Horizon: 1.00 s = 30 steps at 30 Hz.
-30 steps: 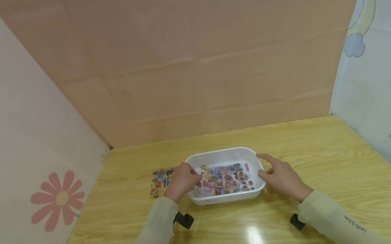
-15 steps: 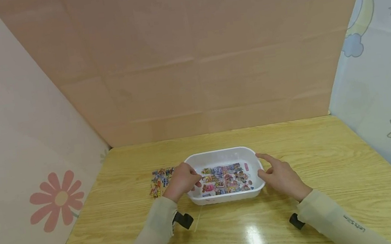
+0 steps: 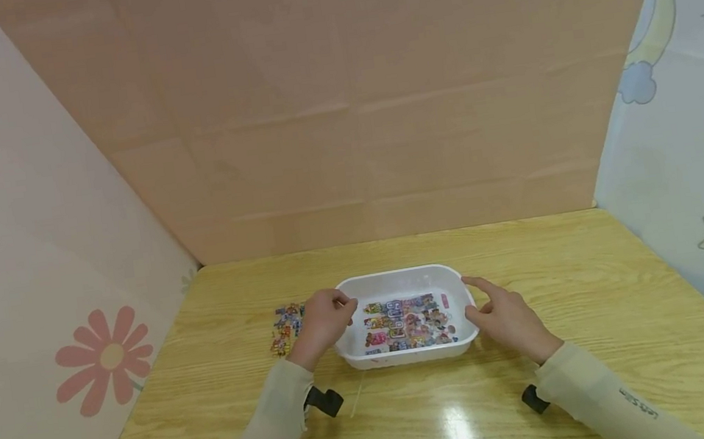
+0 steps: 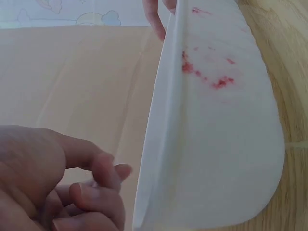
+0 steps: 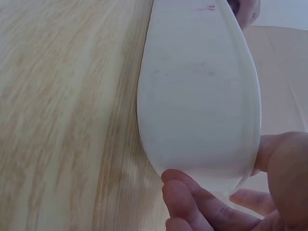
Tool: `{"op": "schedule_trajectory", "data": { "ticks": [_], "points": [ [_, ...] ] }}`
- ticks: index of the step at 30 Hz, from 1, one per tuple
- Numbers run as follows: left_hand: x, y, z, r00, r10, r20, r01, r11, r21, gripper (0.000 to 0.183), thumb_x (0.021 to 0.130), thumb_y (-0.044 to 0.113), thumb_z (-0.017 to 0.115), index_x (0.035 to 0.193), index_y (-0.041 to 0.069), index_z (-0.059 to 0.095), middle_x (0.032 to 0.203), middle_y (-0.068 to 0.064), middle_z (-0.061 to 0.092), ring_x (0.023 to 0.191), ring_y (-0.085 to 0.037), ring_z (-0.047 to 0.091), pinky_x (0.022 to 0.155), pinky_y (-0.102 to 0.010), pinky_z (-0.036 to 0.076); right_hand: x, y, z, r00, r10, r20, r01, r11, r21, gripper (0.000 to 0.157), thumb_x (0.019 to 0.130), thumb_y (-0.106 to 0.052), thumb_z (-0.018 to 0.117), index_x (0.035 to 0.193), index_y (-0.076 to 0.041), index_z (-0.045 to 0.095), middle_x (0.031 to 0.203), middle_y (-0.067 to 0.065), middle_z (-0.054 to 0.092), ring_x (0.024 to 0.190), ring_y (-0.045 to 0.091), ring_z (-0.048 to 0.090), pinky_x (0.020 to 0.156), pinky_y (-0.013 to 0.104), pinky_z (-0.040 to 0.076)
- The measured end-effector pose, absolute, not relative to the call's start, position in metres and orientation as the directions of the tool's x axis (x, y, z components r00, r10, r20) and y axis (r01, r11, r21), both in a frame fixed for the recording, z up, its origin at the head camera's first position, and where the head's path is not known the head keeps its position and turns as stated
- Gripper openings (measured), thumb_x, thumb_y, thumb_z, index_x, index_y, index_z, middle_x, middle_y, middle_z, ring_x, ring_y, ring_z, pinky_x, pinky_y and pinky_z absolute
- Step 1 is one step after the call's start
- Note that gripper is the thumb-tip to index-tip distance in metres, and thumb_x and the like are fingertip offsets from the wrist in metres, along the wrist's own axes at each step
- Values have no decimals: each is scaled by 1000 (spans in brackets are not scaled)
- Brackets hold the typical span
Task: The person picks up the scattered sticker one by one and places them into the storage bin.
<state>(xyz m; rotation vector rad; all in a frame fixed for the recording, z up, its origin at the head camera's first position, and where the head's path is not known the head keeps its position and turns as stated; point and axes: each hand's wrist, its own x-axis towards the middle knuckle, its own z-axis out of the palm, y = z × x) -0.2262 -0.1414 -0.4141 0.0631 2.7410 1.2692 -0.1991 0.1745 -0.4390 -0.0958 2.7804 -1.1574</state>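
A white oval-cornered plastic tray [image 3: 410, 354] stands on the table, with bright cartoon pictures and large figures [image 3: 409, 323] across its bottom. My right hand [image 3: 507, 318] holds the tray's right end, thumb and fingers spread around the rim. In the right wrist view its fingertips [image 5: 180, 185] lie against the outer wall. My left hand [image 3: 322, 321] hovers at the tray's left rim, apart from it in the left wrist view. Its fingers [image 4: 96, 202] are bent toward the thumb, and I cannot tell whether something small is between them.
Colourful small printed pieces [image 3: 284, 330] lie on the wooden table [image 3: 565, 265] left of the tray, partly behind my left hand. A thin pale strip [image 3: 356, 395] lies in front of the tray. A brown paper-like wall [image 3: 348, 138] rises behind, with patterned walls on both sides.
My left hand has lifted slightly and drawn left from the tray's inside edge. The pictures in the tray look clearer and flatter than a second ago. The right hand has stayed put.
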Motion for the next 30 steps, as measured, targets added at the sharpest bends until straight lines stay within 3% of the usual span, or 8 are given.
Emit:
{"op": "schedule_trajectory", "data": {
  "ticks": [5,11,13,17,20,24,28,30],
  "points": [
    [-228,-153,-413,-1000,-18,-3,-14,616,787,20,97,20,63,98,2,70,79,-8,66,65,-16,59,54,-29,47,-199,174,-440,-991,-99,-92,-5,707,-708,61,96,-21,59,153,-11,39,91,15,74,54,17,54,48,32,41],
    [-228,-174,-422,-997,-63,-43,-74,681,729,24,96,21,63,107,0,68,98,-11,68,81,-21,63,69,-38,54,-198,175,-441,-990,-101,-95,-4,708,-706,61,96,-22,58,153,-11,39,93,16,74,53,17,55,48,32,41],
    [-227,-182,-424,-995,-73,-63,-97,717,690,29,95,24,64,111,-1,68,102,-12,69,80,-20,63,71,-40,54,-199,175,-441,-990,-103,-97,-4,707,-707,61,96,-23,57,153,-11,38,92,16,74,52,17,54,47,32,41],
    [-226,-196,-430,-994,-68,-89,-108,781,615,37,93,26,69,110,-7,68,98,-22,69,65,-20,59,59,-36,49,-199,174,-441,-990,-102,-96,-4,708,-706,61,96,-22,57,153,-11,38,92,15,74,51,17,52,47,31,40],
    [-227,-204,-436,-991,-70,-114,-122,820,560,48,90,28,72,119,-9,65,112,-28,67,75,-25,64,60,-37,51,-199,174,-440,-990,-101,-94,-5,709,-705,61,96,-22,57,153,-10,38,91,15,74,50,17,52,46,31,40],
    [-226,-213,-442,-985,-76,-157,-145,858,494,69,87,32,75,135,-12,53,134,-31,56,108,-39,62,81,-51,54,-200,175,-441,-990,-101,-93,-7,713,-701,61,96,-23,57,153,-11,38,92,15,74,50,17,52,47,31,40],
    [-224,-220,-444,-977,-65,-202,-148,890,431,78,85,40,77,131,-17,50,126,-34,54,113,-46,54,87,-58,50,-200,175,-441,-990,-106,-89,-13,711,-703,61,96,-23,57,153,-11,38,92,15,74,49,17,50,47,32,40],
    [-223,-223,-445,-972,-65,-226,-157,894,420,80,84,42,78,128,-18,50,120,-34,53,106,-43,54,85,-58,50,-199,175,-442,-990,-110,-87,-17,709,-705,61,96,-23,57,153,-11,38,91,15,74,49,17,50,46,32,39]
  ]
}}
